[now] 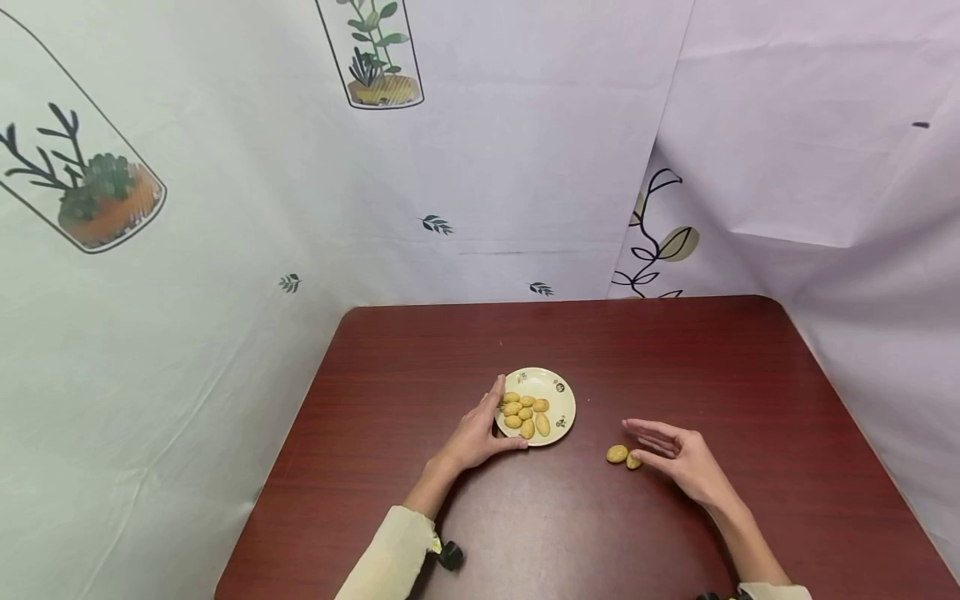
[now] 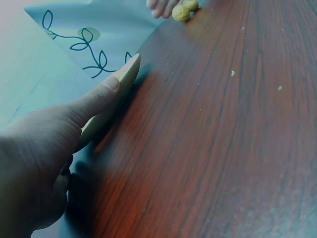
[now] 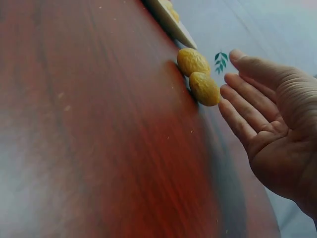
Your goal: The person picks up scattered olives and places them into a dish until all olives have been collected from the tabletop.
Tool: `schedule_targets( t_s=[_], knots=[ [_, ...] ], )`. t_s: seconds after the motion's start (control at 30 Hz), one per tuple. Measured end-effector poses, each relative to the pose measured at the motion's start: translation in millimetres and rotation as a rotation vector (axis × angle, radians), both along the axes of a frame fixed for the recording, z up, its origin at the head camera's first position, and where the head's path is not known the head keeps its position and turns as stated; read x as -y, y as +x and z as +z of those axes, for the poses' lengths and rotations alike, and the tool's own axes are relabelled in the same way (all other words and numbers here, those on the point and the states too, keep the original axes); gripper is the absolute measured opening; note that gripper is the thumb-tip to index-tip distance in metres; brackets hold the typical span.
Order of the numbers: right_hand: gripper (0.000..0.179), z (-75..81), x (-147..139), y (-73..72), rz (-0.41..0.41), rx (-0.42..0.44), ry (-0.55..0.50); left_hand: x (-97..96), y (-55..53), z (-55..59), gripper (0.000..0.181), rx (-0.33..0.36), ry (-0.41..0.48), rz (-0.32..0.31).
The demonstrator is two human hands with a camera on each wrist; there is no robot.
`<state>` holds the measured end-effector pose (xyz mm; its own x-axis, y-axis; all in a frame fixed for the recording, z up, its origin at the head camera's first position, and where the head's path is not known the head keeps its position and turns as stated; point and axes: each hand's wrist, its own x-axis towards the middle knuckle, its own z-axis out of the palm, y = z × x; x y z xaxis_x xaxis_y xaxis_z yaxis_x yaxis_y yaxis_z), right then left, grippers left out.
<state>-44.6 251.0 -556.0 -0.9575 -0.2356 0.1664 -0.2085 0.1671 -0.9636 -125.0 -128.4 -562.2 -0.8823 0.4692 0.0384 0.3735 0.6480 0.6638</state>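
A small cream plate with dark printed marks holds several yellow-brown, wrinkled oval pieces that look like nuts or dried fruit. My left hand holds the plate at its left side, thumb along the near rim and fingers on the far left edge. In the left wrist view the thumb lies on the rim, while the plate's contents are hidden. To the right, two more wrinkled pieces lie side by side on the table. Beside them is my right hand, fingers extended and thumb apart, its fingertips close to the nearer piece.
The dark red wooden table has rounded far corners. White cloth with printed plants hangs behind it and along both sides. Tiny pale crumbs dot the tabletop. A black wrist device sits at my left sleeve.
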Motion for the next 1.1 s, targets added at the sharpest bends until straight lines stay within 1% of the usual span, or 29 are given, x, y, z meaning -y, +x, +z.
schedule_targets(
  t_s=[0.27, 0.37, 0.6, 0.83, 1.0, 1.1],
  knots=[
    [0.040, -2.0, -2.4, 9.1, 0.001, 0.020, 0.019, 0.2, -0.9, -0.5, 0.124, -0.001, -0.003, -0.003],
    [0.038, -2.0, -0.9, 10.9, -0.006, 0.004, 0.029, -0.1, -1.4, -0.9, 0.124, -0.004, -0.001, -0.004],
    [0.035, -1.9, 3.2, 11.9, -0.015, -0.070, 0.055, -0.6, -1.3, -1.3, 0.123, -0.004, 0.003, 0.000],
    [0.030, -4.3, 5.2, 10.8, -0.080, -0.099, 0.151, -0.1, -1.7, -1.3, 0.123, -0.013, -0.003, -0.001],
    [0.026, -2.0, 6.8, 11.0, -0.114, -0.128, 0.191, -0.2, -1.6, -0.8, 0.124, -0.006, -0.004, -0.001],
    [0.025, -1.6, 6.9, 11.1, -0.119, -0.142, 0.207, -0.4, -1.8, -1.3, 0.124, 0.002, -0.010, -0.001]
  ],
)
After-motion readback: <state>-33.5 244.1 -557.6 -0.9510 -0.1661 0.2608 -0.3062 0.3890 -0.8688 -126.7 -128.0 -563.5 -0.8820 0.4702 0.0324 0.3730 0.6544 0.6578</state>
